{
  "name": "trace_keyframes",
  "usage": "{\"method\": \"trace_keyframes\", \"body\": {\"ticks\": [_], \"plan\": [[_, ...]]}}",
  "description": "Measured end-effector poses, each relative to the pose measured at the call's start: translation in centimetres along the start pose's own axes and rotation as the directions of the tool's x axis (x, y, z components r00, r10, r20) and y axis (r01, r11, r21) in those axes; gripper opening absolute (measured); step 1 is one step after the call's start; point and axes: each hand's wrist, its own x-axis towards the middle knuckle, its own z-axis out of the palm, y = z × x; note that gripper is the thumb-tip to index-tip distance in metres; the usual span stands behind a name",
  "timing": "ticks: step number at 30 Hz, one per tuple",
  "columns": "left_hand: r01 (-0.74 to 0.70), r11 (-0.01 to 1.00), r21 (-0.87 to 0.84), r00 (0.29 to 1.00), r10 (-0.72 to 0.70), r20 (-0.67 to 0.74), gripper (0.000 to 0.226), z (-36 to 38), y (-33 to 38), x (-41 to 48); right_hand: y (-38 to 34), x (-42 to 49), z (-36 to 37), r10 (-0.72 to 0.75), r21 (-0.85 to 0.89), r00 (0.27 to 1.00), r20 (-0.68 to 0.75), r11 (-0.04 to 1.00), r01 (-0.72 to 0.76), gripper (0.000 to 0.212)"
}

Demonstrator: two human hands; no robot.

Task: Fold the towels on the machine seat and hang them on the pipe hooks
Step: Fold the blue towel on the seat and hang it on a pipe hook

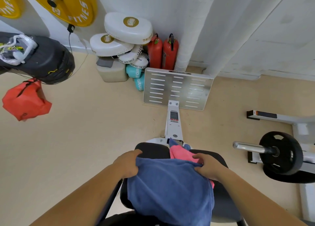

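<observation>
Two hands pinch the far edge of the blue towel (168, 191) draped over the machine seat (151, 150), left hand (127, 164) toward the seat's left side and right hand (207, 167) toward its right, each grip closed on cloth, the towel's length hanging off the seat's near end, a pink towel (180, 154) beneath.

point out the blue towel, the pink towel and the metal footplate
blue towel (168, 188), head view, middle of the draped cloth
pink towel (182, 154), head view, exposed part past the blue one
metal footplate (177, 89), head view, centre of the slotted plate

Blue towel (170, 191) over pink towel (182, 153)
</observation>
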Motion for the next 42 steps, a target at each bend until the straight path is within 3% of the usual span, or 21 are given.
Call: {"method": "trace_keyframes", "body": {"ticks": [3, 5, 7, 11, 16, 22, 25, 33, 37, 40, 42], "plan": [[-0.008, 1.000, -0.007, 1.000, 0.008, -0.012, 0.045, 0.2, 0.3, -0.1, -0.3, 0.1, -0.7, -0.028, -0.131, 0.999, -0.031, 0.991, 0.024, 0.058], [-0.037, 0.999, -0.021, 0.998, 0.036, -0.052, 0.017, 0.5, 0.4, -0.3, -0.5, 0.0, -1.0, -0.062, -0.240, 0.996, -0.059, 0.970, 0.046, 0.041], [-0.058, 0.996, -0.064, 0.991, 0.050, -0.125, 0.006, 0.7, 0.5, -0.6, -0.6, -0.3, -1.2, -0.084, -0.293, 0.991, -0.104, 0.955, 0.051, 0.024], [-0.081, 0.981, -0.177, 0.969, 0.037, -0.242, 0.008, 0.5, 0.5, -1.5, 0.0, -0.7, -1.1, -0.175, -0.299, 0.969, -0.173, 0.947, 0.117, 0.019], [-0.115, 0.950, -0.289, 0.960, 0.031, -0.279, 0.006, 0.4, 0.0, -2.2, 0.4, -0.5, -0.7, -0.166, -0.215, 0.966, -0.200, 0.969, 0.122, 0.008], [-0.119, 0.919, -0.377, 0.940, -0.018, -0.341, 0.012, 0.1, 0.7, -2.3, 0.8, 0.5, 0.0, -0.168, -0.101, 0.980, -0.109, 0.982, 0.157, 0.024], [-0.122, 0.914, -0.388, 0.945, -0.012, -0.326, 0.011, -0.2, 0.9, -2.2, 1.1, 0.7, 0.0, -0.116, -0.074, 0.988, -0.103, 0.991, 0.109, 0.018], [-0.008, 0.995, -0.097, 0.986, -0.008, -0.166, 0.003, 0.4, -0.7, -1.2, 1.2, 0.7, -0.6, -0.170, -0.137, 0.983, -0.067, 0.978, 0.159, 0.024], [-0.066, 0.998, 0.016, 0.978, 0.068, -0.197, 0.005, 1.3, -0.3, -1.1, 1.6, 1.0, -0.2, -0.124, -0.171, 0.992, -0.009, 0.978, 0.121, 0.033], [-0.126, 0.991, 0.055, 0.971, 0.134, -0.200, 0.013, 1.4, -0.1, -0.8, 1.4, 1.0, -0.3, -0.106, -0.136, 0.994, -0.034, 0.986, 0.100, 0.010], [-0.133, 0.990, 0.037, 0.978, 0.137, -0.157, 0.012, 1.0, -0.1, -0.5, 1.2, 0.9, -0.6, -0.116, -0.118, 0.992, -0.054, 0.987, 0.109, 0.012]]}}
